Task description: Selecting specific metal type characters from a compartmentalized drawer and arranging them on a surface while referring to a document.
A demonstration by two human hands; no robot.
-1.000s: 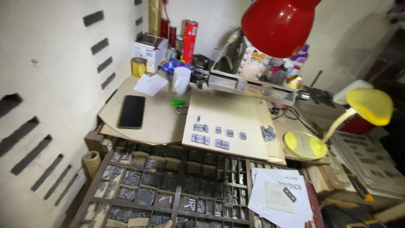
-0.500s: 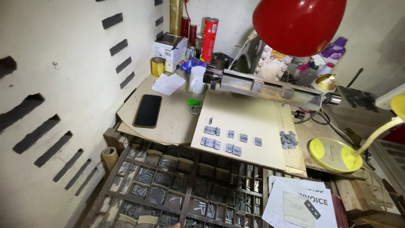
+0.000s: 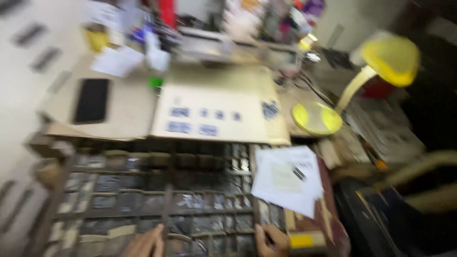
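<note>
Down at the near edge of the dark wooden compartmented type case [image 3: 157, 190], your left hand [image 3: 145, 243] rests with fingers stretched loosely open, holding nothing. Your right hand [image 3: 272, 239] curls closed at the case's near right corner, perhaps pinching a small dark piece, though blur hides it. White paper sheets [image 3: 288, 178] lie on the case's right edge. Beyond its far edge sit a pale cardboard board [image 3: 214, 119], a black phone [image 3: 91, 100] and a yellow desk lamp [image 3: 362, 81].
</note>
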